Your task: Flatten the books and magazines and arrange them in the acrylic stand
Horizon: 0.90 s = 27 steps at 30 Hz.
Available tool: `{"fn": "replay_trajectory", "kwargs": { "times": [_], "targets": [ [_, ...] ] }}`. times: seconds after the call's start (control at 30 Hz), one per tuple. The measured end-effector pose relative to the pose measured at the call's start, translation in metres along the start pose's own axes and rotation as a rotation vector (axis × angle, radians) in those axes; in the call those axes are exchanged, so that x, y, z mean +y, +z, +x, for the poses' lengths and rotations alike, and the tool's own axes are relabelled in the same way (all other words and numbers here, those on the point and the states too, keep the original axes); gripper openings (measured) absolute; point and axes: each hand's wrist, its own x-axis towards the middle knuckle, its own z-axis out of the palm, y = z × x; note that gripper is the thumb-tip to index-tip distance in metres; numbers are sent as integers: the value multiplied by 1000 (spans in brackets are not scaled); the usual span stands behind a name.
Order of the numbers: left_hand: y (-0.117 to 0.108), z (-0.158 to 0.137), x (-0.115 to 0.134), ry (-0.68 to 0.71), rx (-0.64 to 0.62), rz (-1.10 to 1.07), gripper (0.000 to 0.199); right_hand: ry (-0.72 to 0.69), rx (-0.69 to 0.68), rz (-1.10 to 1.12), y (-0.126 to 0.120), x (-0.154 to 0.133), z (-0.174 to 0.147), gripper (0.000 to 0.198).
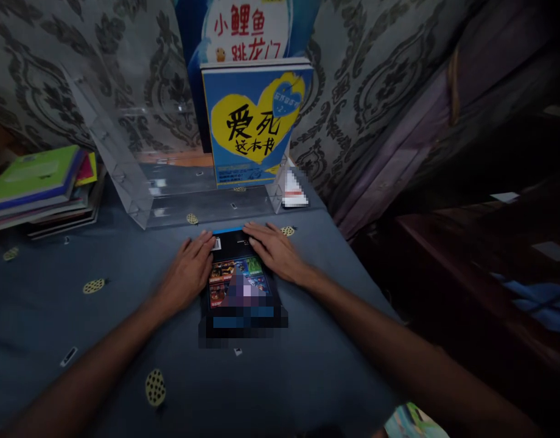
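A dark book lies flat on the cloth-covered table, with a grid of small colourful pictures on its cover and a blue strip along its far edge. Its near part is blurred into pixel blocks. Along the left edge rests my left hand, fingers stretched forward and their tips on the cover. My right hand lies over the far right corner, its fingers laid flat and a little apart. Neither hand is visibly wrapped round the book. Just beyond stands a clear acrylic book rack.
The rack holds a blue book with a yellow heart and a taller blue picture book behind it. A stack of books sits at the left. The table ends along a slanting right edge, with a purple curtain beyond.
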Motion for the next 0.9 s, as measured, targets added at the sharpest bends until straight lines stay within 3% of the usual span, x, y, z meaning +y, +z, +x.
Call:
{"fn": "replay_trajectory", "kwargs": {
  "times": [0.33,0.63,0.9],
  "targets": [
    [-11,5,-3,46,-130,51,50,32,44,175,-10,5,4,42],
    [-11,38,12,296,-361,31,60,47,47,164,-9,5,7,43],
    [-10,41,19,389,-344,-5,59,26,66,208,-10,4,4,43]
  ]
}}
